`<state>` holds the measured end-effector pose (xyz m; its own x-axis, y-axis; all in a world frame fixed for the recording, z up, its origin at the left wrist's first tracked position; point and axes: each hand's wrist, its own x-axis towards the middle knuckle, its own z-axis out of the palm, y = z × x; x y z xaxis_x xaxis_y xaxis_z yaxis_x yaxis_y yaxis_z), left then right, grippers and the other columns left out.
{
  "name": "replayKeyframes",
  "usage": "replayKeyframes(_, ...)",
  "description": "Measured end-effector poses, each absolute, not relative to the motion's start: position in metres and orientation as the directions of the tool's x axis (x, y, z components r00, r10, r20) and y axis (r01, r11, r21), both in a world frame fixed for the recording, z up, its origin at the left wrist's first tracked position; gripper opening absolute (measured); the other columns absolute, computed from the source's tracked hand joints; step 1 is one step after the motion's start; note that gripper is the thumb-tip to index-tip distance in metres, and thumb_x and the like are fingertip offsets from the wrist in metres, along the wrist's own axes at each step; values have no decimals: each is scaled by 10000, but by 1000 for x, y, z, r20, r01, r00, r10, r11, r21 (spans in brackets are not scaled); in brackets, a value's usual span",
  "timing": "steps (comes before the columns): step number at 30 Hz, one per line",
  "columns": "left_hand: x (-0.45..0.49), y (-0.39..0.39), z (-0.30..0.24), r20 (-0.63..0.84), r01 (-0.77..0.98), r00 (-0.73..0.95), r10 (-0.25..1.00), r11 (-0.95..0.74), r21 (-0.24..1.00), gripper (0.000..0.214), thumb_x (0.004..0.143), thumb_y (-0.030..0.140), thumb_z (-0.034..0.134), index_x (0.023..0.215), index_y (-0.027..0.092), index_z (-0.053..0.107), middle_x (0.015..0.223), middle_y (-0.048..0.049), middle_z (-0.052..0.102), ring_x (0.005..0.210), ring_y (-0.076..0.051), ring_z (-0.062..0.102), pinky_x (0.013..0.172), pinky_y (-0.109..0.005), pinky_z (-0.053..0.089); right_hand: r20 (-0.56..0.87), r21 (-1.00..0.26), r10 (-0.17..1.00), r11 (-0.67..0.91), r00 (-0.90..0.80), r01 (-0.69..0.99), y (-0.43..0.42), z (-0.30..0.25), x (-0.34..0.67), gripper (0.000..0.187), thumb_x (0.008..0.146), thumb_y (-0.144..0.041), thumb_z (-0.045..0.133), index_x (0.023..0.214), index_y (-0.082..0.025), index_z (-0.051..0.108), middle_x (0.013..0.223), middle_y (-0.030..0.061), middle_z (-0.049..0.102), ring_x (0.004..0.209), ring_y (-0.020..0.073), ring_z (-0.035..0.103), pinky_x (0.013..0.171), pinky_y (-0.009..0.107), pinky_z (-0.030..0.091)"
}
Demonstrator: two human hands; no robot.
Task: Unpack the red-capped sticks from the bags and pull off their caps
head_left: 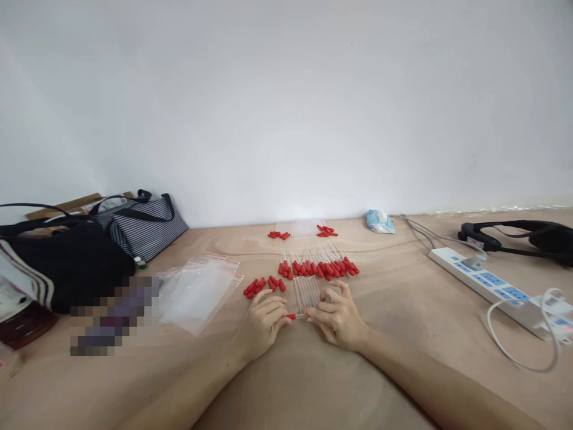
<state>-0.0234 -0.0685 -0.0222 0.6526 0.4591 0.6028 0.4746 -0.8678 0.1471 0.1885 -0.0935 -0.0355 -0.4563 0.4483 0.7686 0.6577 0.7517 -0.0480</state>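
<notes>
Between my fingertips lies a small dropper, with its red rubber bulb at the left end and its thin clear tube toward the right. My left hand pinches the bulb; my right hand is closed on the tube. Just beyond the hands, several bare clear tubes lie side by side. Loose red bulbs sit by the left fingers. Farther back is a row of droppers with red bulbs, bulbs facing me.
More tubes and red bulbs lie near the wall. Clear zip bags are spread at left, near a striped bag and a black bag. At right are a power strip, a black headset and a blue-white packet.
</notes>
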Motion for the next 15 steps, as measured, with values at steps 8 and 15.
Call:
replayKeyframes(8, -40, -61, -22, 646, 532, 539, 541, -813, 237, 176, 851, 219, 427, 812, 183, 595, 805, -39, 632, 785, -144, 585, 724, -282, 466, 674, -292, 700, 545, -236, 786, -86, -43, 205, 224, 838, -215, 412, 897, -206, 629, 625, 14, 579, 640, 137, 475, 668, 303, 311)
replayKeyframes(15, -69, -32, -9, 603, 776, 61, 795, -418, 473, 284, 797, 291, 400, 911, 151, 619, 848, -76, 579, 733, -162, 584, 645, -280, 495, 603, -431, 796, 381, -53, 818, -79, -54, 207, 208, 805, -174, 349, 889, -167, 540, 715, 32, 623, 613, 145, 536, 646, 277, 340)
